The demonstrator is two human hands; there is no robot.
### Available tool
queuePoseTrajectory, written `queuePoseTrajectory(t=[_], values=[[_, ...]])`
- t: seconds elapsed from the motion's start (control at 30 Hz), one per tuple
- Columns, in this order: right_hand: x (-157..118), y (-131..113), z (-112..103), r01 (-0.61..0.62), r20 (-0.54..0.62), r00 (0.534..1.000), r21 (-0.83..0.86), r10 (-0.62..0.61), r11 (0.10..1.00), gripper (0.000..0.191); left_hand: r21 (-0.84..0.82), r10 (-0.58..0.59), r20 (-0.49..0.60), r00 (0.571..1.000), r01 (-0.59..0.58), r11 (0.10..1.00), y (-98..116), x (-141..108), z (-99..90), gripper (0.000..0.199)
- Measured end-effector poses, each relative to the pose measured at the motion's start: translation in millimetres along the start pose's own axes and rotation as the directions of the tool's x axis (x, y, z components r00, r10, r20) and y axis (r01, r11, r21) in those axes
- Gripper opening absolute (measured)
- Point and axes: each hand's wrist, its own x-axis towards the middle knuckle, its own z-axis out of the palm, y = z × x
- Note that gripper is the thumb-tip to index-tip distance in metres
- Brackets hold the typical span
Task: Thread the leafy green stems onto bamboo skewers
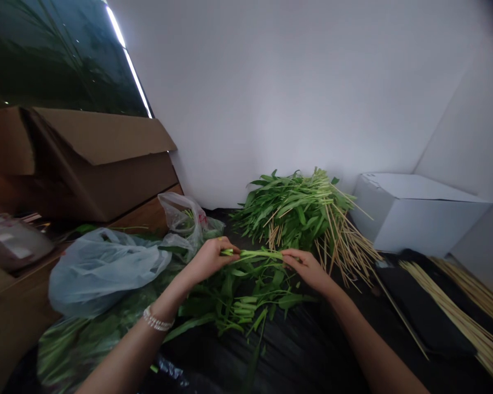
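Between my two hands, green stems of what looks like water spinach (261, 254) stretch level above the table. My left hand (216, 257) is closed on their left end, with a short bit of stem showing past the fingers. At the right end, the thumb and fingers of my right hand (306, 267) pinch them. Whether a skewer is among the stems I cannot make out. Loose leaves and cut stem pieces (244, 309) lie just below. Behind my hands is a heap of leafy greens (299, 205) with bamboo skewers (345, 241) sticking out to the lower right.
Left stand clear plastic bags (107, 268), one holding greens (193, 219), and more leaves in plastic (78, 350). An open cardboard box (119, 180) sits beyond. At right are a white box (431, 219), a black tray-like slab (423, 306) and bare bamboo skewers (447, 312). Black sheeting (308, 355) covers the surface.
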Motion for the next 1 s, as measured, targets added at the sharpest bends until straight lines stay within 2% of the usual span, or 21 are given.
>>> queuePoseTrajectory(t=[0.23,0.4,0.5,0.63,0.7,0.77,0.83,0.9,0.93,1.0], values=[[0.0,0.9,-0.3,0.006,-0.009,1.0,0.002,-0.006,1.0,0.033,0.247,0.062,0.013,0.998,-0.064,0.967,2.1,-1.7,11.7,0.024],[0.8,8.3,2.1,0.0,-0.017,1.0,0.007,0.0,1.0,0.033,0.514,0.059,-0.004,0.998,-0.049,0.856,6.1,-4.0,19.1,0.018],[1.4,10.3,4.8,0.003,0.0,1.0,0.0,-0.003,1.0,0.032,0.543,0.066,-0.036,0.997,-0.036,0.839,4.8,-2.0,23.5,0.015],[2.3,6.5,7.8,-0.007,0.03,1.0,0.018,0.007,1.0,0.031,0.344,0.032,-0.141,0.99,0.019,0.939,0.6,5.1,23.9,0.019],[2.5,3.8,8.4,-0.016,0.039,0.999,0.037,0.014,0.999,0.032,0.165,-0.001,-0.172,0.985,0.03,0.986,-1.9,9.0,23.0,0.021],[2.3,1.4,8.1,-0.023,0.042,0.999,0.053,0.021,0.998,0.033,-0.053,-0.077,-0.174,0.982,0.069,0.996,-4.2,12.2,22.9,0.021],[2.0,-0.2,7.4,-0.021,0.04,0.999,0.066,0.018,0.998,0.033,-0.298,-0.212,-0.124,0.969,0.168,0.94,-5.9,14.5,24.0,0.018],[1.9,-1.3,7.4,-0.019,0.035,0.999,0.079,0.017,0.997,0.032,-0.493,-0.34,-0.034,0.94,0.28,0.824,-6.1,16.6,26.2,0.017],[2.0,-1.7,7.9,-0.02,0.032,0.999,0.085,0.017,0.996,0.032,-0.539,-0.378,-0.013,0.926,0.312,0.782,-5.5,17.8,27.5,0.017],[2.7,-2.1,9.9,-0.017,0.024,1.0,0.086,0.015,0.996,0.033,-0.52,-0.401,-0.079,0.912,0.306,0.798,-3.0,21.4,30.1,0.017]])
